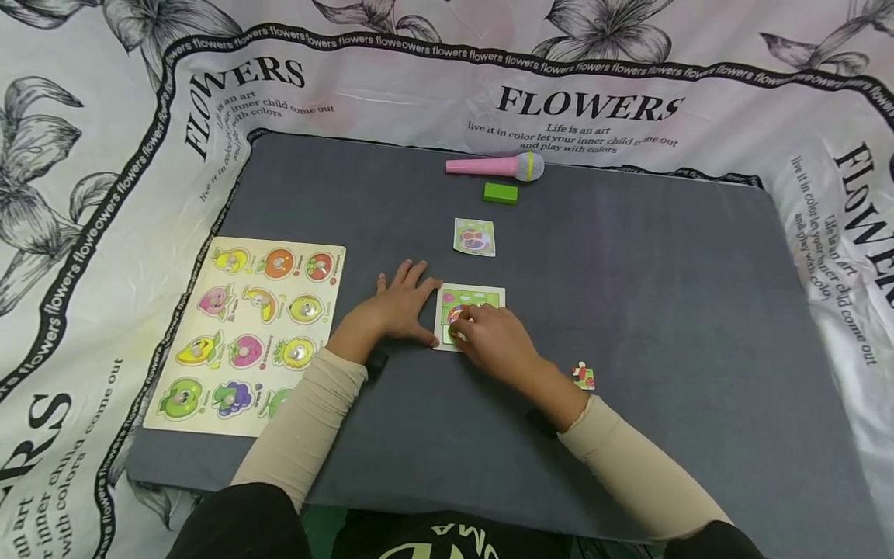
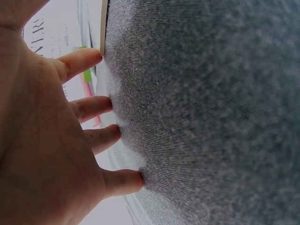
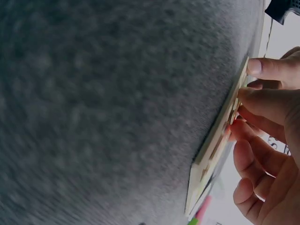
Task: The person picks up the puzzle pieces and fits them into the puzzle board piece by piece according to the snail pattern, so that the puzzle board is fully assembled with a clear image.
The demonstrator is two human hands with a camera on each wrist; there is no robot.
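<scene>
A small wooden picture puzzle with a pale frame point(image 1: 502, 295) lies in front of me, its green and colourful picture partly covered. My left hand point(image 1: 400, 307) rests beside it with fingers spread, thumb and index fingertip touching the frame's left edge. In the left wrist view that hand's fingertips press on the grey cloth and the frame edge point(image 2: 103, 28). My right hand point(image 1: 497, 340) reaches over the puzzle and pinches a small puzzle piece at its lower left part. Fingers hide most of this piece. A loose puzzle piece point(image 1: 583, 376) lies right of the right wrist.
A fruit peg board point(image 1: 233, 307) lies at the left, partly under the left sleeve. Beyond the puzzle are a small picture card point(image 1: 474, 237), a green block point(image 1: 500, 193) and a pink toy microphone point(image 1: 489, 166). A flower-printed cloth point(image 1: 419, 101) surrounds the grey tabletop point(image 1: 663, 310).
</scene>
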